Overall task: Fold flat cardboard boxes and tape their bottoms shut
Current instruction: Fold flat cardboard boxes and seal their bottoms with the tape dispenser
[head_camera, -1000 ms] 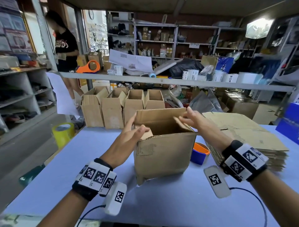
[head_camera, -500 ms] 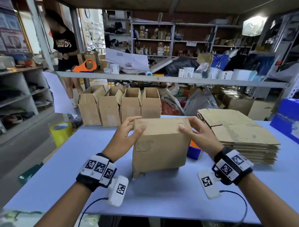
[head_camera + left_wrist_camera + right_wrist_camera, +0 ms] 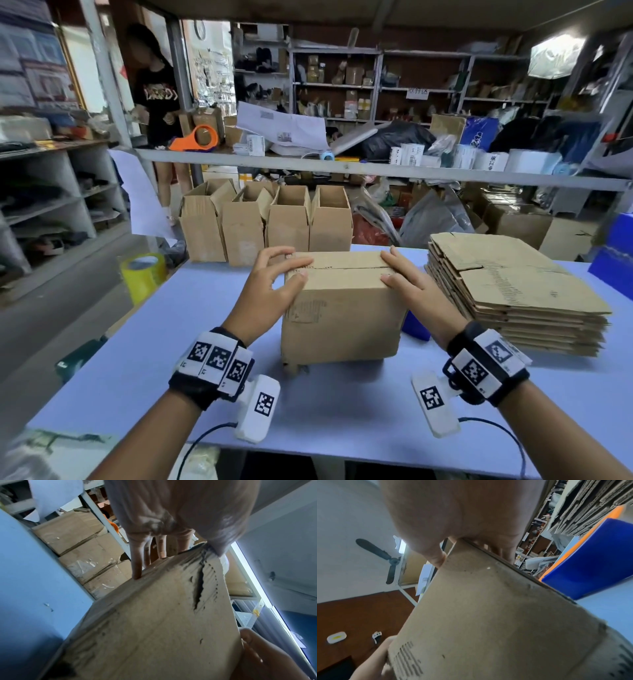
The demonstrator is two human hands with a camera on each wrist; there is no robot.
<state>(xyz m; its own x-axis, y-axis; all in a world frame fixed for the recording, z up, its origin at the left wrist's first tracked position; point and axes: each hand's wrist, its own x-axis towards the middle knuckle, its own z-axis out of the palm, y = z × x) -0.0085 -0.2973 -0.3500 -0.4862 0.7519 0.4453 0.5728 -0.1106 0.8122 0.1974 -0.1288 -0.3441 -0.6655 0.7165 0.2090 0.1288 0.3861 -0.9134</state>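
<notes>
Found left hand [image 3: 270, 291] spread, fingertips pressing down the closed flaps [image 3: 342, 262] of the box [image 3: 342, 318], gripping nothing. Located box mid-tabletop [image 3: 137, 359], between both hands. Judged risk: flaps springing open on release, being untaped. Closed end, likely the bottom, facing up; long axis running left to right. Found right hand [image 3: 411, 291] likewise flat on flaps, gripping nothing.

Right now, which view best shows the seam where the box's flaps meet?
Head view: the seam runs plainly across the top of the box. The wrist views show only the box's walls from below, its top hidden.
</notes>
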